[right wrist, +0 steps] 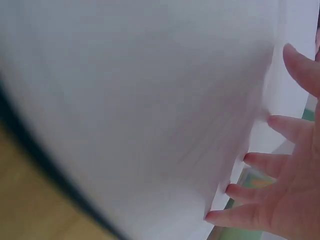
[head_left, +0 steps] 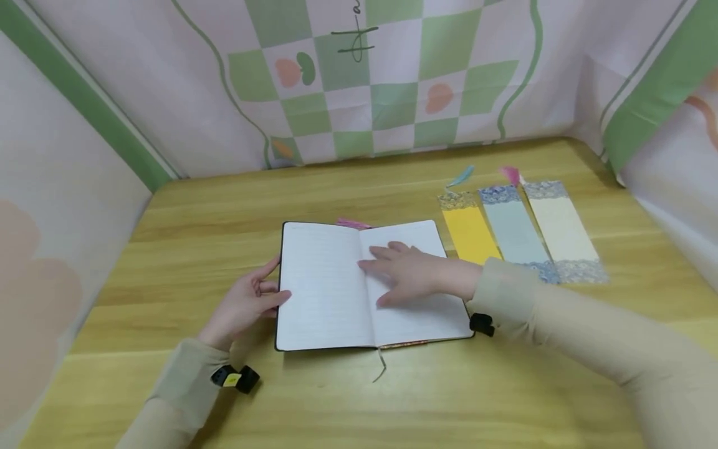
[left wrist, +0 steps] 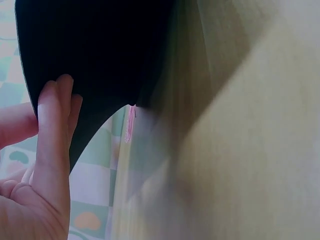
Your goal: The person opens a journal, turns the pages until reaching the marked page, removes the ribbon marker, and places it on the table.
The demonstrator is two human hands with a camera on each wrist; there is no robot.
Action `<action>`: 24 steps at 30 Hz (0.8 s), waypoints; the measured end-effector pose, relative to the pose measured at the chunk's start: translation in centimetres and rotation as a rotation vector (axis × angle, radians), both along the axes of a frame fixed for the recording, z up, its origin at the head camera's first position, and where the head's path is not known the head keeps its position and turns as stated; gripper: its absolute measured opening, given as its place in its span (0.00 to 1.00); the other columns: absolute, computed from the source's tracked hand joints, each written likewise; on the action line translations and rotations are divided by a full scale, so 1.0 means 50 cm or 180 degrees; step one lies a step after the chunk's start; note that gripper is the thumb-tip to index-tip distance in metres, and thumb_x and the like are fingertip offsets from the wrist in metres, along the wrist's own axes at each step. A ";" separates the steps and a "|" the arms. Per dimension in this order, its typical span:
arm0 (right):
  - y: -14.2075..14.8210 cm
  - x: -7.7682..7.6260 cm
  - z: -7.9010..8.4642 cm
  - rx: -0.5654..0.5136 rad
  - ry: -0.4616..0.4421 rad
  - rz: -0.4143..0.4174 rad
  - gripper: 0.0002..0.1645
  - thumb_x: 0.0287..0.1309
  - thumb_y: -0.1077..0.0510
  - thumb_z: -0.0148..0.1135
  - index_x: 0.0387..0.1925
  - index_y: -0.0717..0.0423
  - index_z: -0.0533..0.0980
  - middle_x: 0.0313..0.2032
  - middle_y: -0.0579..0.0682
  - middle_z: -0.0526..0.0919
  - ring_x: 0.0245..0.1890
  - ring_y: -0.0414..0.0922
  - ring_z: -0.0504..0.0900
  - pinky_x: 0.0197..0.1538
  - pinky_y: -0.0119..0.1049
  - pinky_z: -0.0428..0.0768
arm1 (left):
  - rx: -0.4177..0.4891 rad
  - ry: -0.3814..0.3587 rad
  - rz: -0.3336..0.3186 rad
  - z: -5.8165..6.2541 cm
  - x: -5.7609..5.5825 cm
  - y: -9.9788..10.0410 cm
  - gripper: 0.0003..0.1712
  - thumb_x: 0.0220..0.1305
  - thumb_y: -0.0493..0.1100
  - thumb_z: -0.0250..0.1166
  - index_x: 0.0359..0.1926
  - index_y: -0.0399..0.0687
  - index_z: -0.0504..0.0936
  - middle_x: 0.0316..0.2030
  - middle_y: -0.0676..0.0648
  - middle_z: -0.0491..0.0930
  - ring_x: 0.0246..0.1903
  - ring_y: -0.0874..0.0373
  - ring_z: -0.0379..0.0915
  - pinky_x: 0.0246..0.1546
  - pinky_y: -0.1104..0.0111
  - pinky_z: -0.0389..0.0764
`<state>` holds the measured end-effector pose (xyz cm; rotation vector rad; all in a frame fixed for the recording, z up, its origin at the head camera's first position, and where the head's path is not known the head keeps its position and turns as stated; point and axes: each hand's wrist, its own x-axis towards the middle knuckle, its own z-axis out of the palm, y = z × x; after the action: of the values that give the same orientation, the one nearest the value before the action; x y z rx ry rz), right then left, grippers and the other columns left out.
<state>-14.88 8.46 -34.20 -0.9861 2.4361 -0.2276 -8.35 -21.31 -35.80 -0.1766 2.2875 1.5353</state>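
Observation:
A dark-covered notebook [head_left: 325,287] lies spread at the middle of the table, showing pale lined pages. At its left edge my left hand [head_left: 247,305] pinches the cover and pages, thumb on top and fingers beneath. The left wrist view shows those fingers against the black cover [left wrist: 105,50], which is tilted up off the table. My right hand [head_left: 412,271] rests with spread fingers on the right page, fingertips near the centre fold; the right wrist view shows the fingertips touching the paper [right wrist: 150,100]. A thin ribbon [head_left: 382,368] hangs out below the spine, and a pink tassel [head_left: 353,223] above it.
Right of the notebook lie a yellow bookmark [head_left: 471,231], a grey-blue bookmark [head_left: 516,231] and a cream bookmark [head_left: 563,224], all lace-trimmed. A blue tassel [head_left: 462,176] and a pink tassel [head_left: 510,174] lie at their tops. A patterned curtain [head_left: 392,75] borders the wooden table.

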 end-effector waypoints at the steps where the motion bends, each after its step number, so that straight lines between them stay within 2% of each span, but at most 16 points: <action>1: 0.008 -0.008 -0.002 0.0049 0.0052 -0.0040 0.46 0.57 0.39 0.61 0.72 0.45 0.55 0.73 0.58 0.48 0.71 0.67 0.45 0.68 0.64 0.49 | 0.0019 0.0005 0.0003 -0.001 0.000 0.000 0.45 0.62 0.39 0.64 0.74 0.54 0.50 0.39 0.45 0.83 0.31 0.60 0.77 0.33 0.67 0.81; 5: 0.036 -0.043 -0.011 0.0183 0.0320 -0.0109 0.48 0.54 0.39 0.63 0.71 0.51 0.57 0.72 0.60 0.49 0.70 0.68 0.47 0.67 0.64 0.50 | 0.0060 0.0069 -0.0041 -0.002 0.000 -0.001 0.47 0.62 0.37 0.63 0.74 0.55 0.46 0.34 0.48 0.83 0.30 0.61 0.75 0.32 0.67 0.80; 9: 0.063 -0.081 -0.014 0.0194 0.0500 -0.0216 0.50 0.52 0.41 0.67 0.70 0.58 0.58 0.70 0.64 0.55 0.68 0.67 0.52 0.68 0.63 0.50 | 0.0079 0.0105 -0.0086 -0.003 0.001 -0.003 0.48 0.62 0.36 0.64 0.75 0.56 0.45 0.31 0.50 0.82 0.29 0.61 0.74 0.32 0.66 0.81; 14: 0.091 -0.119 -0.021 0.0117 0.0529 -0.0445 0.51 0.49 0.42 0.70 0.68 0.63 0.60 0.67 0.66 0.61 0.67 0.66 0.56 0.68 0.61 0.52 | 0.0120 0.0073 -0.0105 -0.005 0.003 -0.004 0.48 0.62 0.36 0.63 0.75 0.55 0.45 0.30 0.52 0.82 0.30 0.62 0.75 0.32 0.65 0.81; 24: 0.093 -0.137 -0.012 0.0034 0.0392 -0.0620 0.55 0.45 0.42 0.73 0.69 0.60 0.59 0.67 0.66 0.60 0.67 0.68 0.52 0.67 0.63 0.53 | 0.0085 0.0064 -0.0078 -0.009 0.001 -0.005 0.47 0.62 0.36 0.63 0.74 0.56 0.46 0.31 0.51 0.82 0.29 0.61 0.74 0.32 0.65 0.81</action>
<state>-21.72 13.10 -34.80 -0.7787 2.6451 -0.2260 -8.32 -21.54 -36.23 -0.1260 2.2750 1.5613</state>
